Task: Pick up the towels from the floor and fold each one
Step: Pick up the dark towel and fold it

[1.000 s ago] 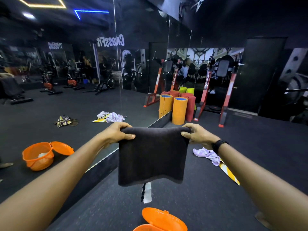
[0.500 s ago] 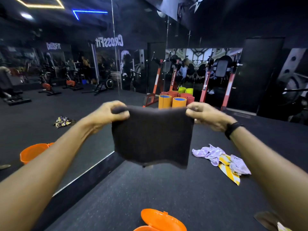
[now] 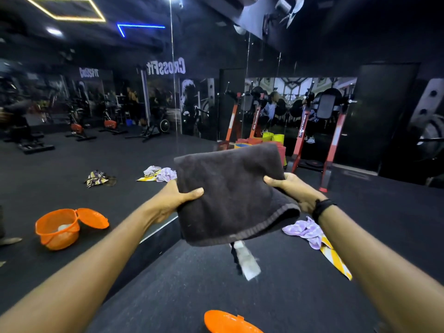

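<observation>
dark towel (image 3: 230, 195) folded, airborne | left hand (image 3: 173, 200) grip pinches left edge | right hand (image 3: 295, 191) grip pinches right edge

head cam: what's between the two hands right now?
The dark towel, folded over, spans the gap; left hand and right hand each grip a side. Head view only.

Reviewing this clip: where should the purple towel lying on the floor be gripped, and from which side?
Probably the raised bunched folds at the middle of the purple towel, taken from above. It lies crumpled on the floor beside a yellow-striped cloth, so a top pinch lifts it alone.
</observation>
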